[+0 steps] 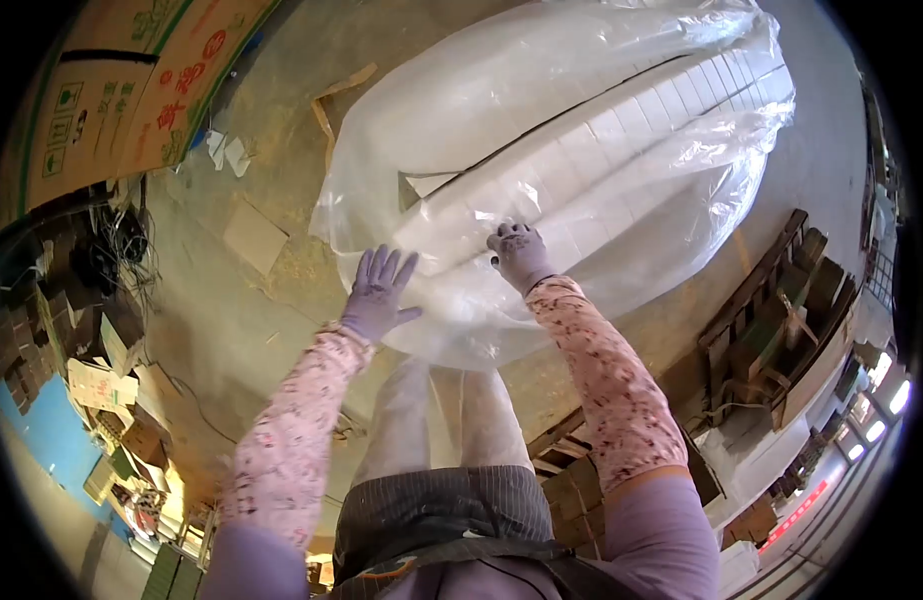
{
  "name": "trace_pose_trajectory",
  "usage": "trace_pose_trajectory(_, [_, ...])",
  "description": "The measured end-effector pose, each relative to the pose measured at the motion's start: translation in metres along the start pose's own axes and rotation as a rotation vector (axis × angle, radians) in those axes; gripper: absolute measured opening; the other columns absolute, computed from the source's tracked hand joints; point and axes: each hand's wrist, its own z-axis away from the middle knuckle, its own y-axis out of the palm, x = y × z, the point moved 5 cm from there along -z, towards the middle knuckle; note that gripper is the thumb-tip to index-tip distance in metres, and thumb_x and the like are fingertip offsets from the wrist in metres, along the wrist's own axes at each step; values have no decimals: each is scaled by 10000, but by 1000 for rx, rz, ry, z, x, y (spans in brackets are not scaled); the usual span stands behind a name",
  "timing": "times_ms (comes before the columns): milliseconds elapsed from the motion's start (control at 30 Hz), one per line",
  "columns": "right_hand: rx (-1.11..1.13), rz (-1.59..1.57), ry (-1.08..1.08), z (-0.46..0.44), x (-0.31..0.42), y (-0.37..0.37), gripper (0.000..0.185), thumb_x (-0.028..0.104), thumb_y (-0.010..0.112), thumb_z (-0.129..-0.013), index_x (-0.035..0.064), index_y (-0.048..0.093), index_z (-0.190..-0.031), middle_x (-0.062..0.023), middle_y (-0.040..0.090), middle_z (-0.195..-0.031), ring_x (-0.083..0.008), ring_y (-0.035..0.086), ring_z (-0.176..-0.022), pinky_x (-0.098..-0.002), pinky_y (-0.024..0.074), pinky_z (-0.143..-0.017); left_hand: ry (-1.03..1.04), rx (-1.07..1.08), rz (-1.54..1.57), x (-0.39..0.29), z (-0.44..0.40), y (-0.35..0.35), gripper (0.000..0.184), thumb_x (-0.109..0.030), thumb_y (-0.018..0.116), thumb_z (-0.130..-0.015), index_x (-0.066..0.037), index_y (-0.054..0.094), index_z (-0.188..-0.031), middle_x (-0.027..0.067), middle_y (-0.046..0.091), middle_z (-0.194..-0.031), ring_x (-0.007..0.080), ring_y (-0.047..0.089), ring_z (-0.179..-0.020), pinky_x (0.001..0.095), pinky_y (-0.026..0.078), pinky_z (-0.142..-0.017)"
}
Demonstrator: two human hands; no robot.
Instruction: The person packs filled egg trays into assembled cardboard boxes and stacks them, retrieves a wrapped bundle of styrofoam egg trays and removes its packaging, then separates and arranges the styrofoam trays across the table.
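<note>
A large clear plastic bag (421, 120) lies spread on the floor in front of me. Inside it, long rows of white block-like pieces (581, 150) lie side by side; what they are I cannot make out. My left hand (378, 292), in a lilac glove, is open with its fingers spread over the bag's near left edge. My right hand (522, 257), gloved the same way, has its fingers curled in against the film above the near end of the rows. The film there looks gathered and shiny.
A big printed cardboard carton (131, 110) stands at the upper left. Flat cardboard (254, 236) and paper scraps (227, 152) lie on the floor. Dark tangled cables (121, 240) are at the left, and a wooden rack (771, 320) stands at the right.
</note>
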Motion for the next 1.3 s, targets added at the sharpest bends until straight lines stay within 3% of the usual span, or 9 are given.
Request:
trace_pose_trajectory(100, [-133,12,-41,1,19,-68,488,313,663,-804,154,554,-1252,-93,544,-1237,-288,470,-1190,-434,332,-1041,-518,65,-171,11,3,52,353,-150,461,-901,-81,568,-1230,186,595,-1201,295,478,-1240,489,201,-1125])
trace_pose_trajectory(167, [-424,23,-187,3,31,-88,555,338,647,-823,159,496,-1327,-104,514,-1298,-301,459,-1206,-444,330,-1041,-330,552,-9,-7,11,99,292,-258,487,-899,-156,604,-1147,131,673,-970,254,604,-1050,474,194,-1123])
trace_pose_trajectory(267, [-377,44,-608,-4,39,-53,598,295,639,-831,150,432,-1373,-107,492,-1323,-309,451,-1218,-454,342,-1028,75,481,-85,-58,39,116,310,-109,404,-894,-122,633,-1103,68,697,-756,242,672,-850,489,219,-1095])
trace_pose_trajectory(333, [-64,-59,-446,11,22,22,518,274,631,-824,137,488,-1302,-82,529,-1239,-268,491,-1163,-429,388,-977,-48,596,-106,-50,62,124,269,-305,481,-901,-219,639,-1099,86,688,-914,247,629,-968,507,186,-1111])
trace_pose_trajectory(433, [-361,-18,-293,13,33,17,408,225,645,-789,120,578,-1177,-76,567,-1150,-257,520,-1106,-414,413,-945,-431,738,259,-20,67,87,480,-510,441,-915,-236,574,-1285,137,547,-1298,283,441,-1266,536,139,-1120])
trace_pose_trajectory(667, [-262,25,-328,6,42,42,169,142,571,-791,84,628,-939,-62,592,-1041,-264,529,-1051,-406,459,-894,-800,322,727,12,68,138,546,-528,457,-914,-213,502,-1359,207,166,-1535,419,202,-1395,507,192,-1131])
trace_pose_trajectory(767, [91,146,-196,28,42,33,153,96,522,-827,92,580,-968,-108,581,-926,-274,636,-817,-369,527,-678,-920,253,925,-2,32,120,766,-451,488,-898,-149,132,-1506,218,58,-1554,442,89,-1417,430,192,-1148])
trace_pose_trajectory(1133, [-148,-19,-277,175,27,-156,232,103,556,-782,190,671,-964,-15,546,-742,-202,585,-696,-340,463,-657,-847,-97,79,-51,7,-32,373,-393,465,-890,-134,565,-1140,124,249,-1507,563,94,-1358,710,160,-1026])
trace_pose_trajectory(1300, [-213,-17,-255,193,22,-212,201,100,569,-789,166,690,-936,-48,573,-736,-249,587,-691,-376,466,-642,-740,471,21,-47,33,-44,416,-439,488,-882,-162,630,-1157,94,440,-1404,445,270,-1343,671,148,-1039])
